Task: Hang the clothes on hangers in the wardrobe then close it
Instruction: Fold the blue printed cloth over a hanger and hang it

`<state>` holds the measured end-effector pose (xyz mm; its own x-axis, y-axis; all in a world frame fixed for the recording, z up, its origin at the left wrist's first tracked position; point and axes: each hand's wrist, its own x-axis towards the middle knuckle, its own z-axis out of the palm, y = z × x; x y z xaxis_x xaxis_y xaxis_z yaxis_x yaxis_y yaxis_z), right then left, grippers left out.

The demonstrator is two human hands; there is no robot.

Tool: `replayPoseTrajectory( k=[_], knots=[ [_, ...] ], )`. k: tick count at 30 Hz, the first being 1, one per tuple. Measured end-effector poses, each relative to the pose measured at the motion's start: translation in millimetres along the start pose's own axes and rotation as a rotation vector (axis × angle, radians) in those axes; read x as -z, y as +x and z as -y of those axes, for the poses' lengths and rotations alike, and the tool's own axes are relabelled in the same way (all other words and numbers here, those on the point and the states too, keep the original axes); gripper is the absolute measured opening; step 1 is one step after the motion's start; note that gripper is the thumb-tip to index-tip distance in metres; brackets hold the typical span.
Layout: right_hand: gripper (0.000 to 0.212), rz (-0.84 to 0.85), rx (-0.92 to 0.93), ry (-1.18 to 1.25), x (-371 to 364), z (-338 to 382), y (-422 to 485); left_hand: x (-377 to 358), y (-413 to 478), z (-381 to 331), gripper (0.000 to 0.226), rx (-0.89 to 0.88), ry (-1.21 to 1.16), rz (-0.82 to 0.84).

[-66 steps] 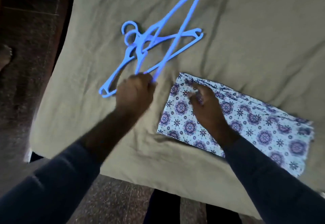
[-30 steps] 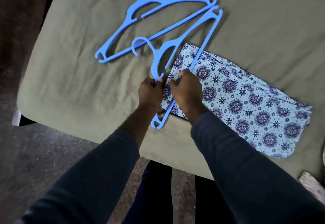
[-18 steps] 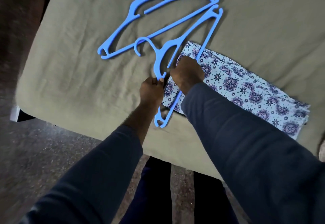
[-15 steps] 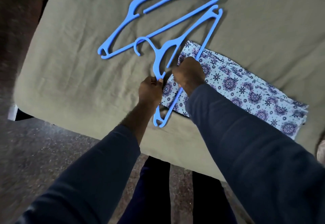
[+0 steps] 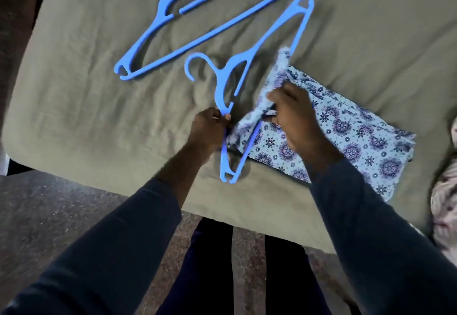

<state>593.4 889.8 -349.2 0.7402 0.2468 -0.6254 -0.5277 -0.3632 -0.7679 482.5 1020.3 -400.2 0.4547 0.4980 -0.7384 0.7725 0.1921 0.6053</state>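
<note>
At the foot of the bed (image 5: 86, 117), your left hand (image 5: 209, 129) curls round the lower shoulder arm of the nearer blue hanger (image 5: 219, 89), whose bottom bar lies across the end of the folded patterned cloth (image 5: 346, 129). Your right hand (image 5: 294, 114) pinches that end of the cloth and lifts it in a bunched ridge over the bar, while the rest of the cloth lies flat on the olive sheet at your right. A second blue hanger (image 5: 197, 38) lies untouched farther up the bed, just beside the first. Another pale garment (image 5: 442, 198) shows at the right edge, too blurred to tell what it is.
</note>
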Motion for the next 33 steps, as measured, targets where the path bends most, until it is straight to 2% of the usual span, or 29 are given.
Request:
replayPoseTrajectory(
  k=[1, 2, 4, 6, 8, 10, 11, 13, 16, 18, 21, 23, 25, 28, 31, 33],
  knots=[
    [0.006, 0.026, -0.018, 0.160, 17, -1, -11, -7, -7, -1, 0.021, 0.004, -0.037, 0.044],
    [0.007, 0.043, -0.038, 0.283, 36, -3, -22, -15, -16, -2, 0.019, 0.013, -0.094, 0.098],
    [0.031, 0.092, -0.062, 0.485, 86, -9, -40, -34, -34, 0, 0.020, 0.023, -0.180, 0.176],
    [0.033, 0.089, -0.072, 0.578, 139, -24, -53, -53, -50, 3, 0.022, 0.006, -0.188, 0.197],
    [0.020, -0.074, -0.172, 0.515, 186, -51, -58, -71, -63, 10, 0.020, 0.010, -0.187, 0.195],
    [0.020, -0.248, -0.292, 0.340, 216, -84, -56, -88, -70, 16, 0.021, 0.038, -0.167, 0.191],
    [0.017, -0.226, -0.339, 0.311, 221, -101, -53, -94, -70, 19, 0.021, 0.057, -0.143, 0.190],
    [0.024, -0.163, -0.408, 0.245, 215, -118, -50, -103, -68, 24, 0.020, 0.092, -0.099, 0.189],
    [0.028, -0.206, -0.364, 0.021, 200, -117, -45, -107, -63, 25, 0.022, 0.083, -0.046, 0.169],
    [0.030, -0.282, -0.271, 0.020, 199, -112, -46, -110, -63, 21, 0.023, 0.060, -0.026, 0.172],
    [0.032, -0.457, -0.040, -0.020, 217, -101, -53, -116, -66, 16, 0.023, 0.034, -0.038, 0.184],
    [0.033, -0.536, 0.035, -0.045, 234, -102, -63, -125, -69, 16, 0.022, 0.025, -0.042, 0.202],
    [0.030, -0.562, -0.025, -0.102, 248, -116, -72, -136, -72, 18, 0.022, 0.031, -0.018, 0.190],
    [0.016, -0.481, -0.180, -0.117, 250, -140, -77, -148, -74, 22, 0.023, 0.022, 0.008, 0.148],
    [0.017, -0.516, -0.154, -0.126, 252, -143, -71, -149, -72, 23, 0.023, -0.001, 0.015, 0.133],
    [0.025, -0.559, -0.110, -0.191, 258, -145, -68, -147, -72, 23, 0.022, -0.002, 0.026, 0.138]
  ],
)
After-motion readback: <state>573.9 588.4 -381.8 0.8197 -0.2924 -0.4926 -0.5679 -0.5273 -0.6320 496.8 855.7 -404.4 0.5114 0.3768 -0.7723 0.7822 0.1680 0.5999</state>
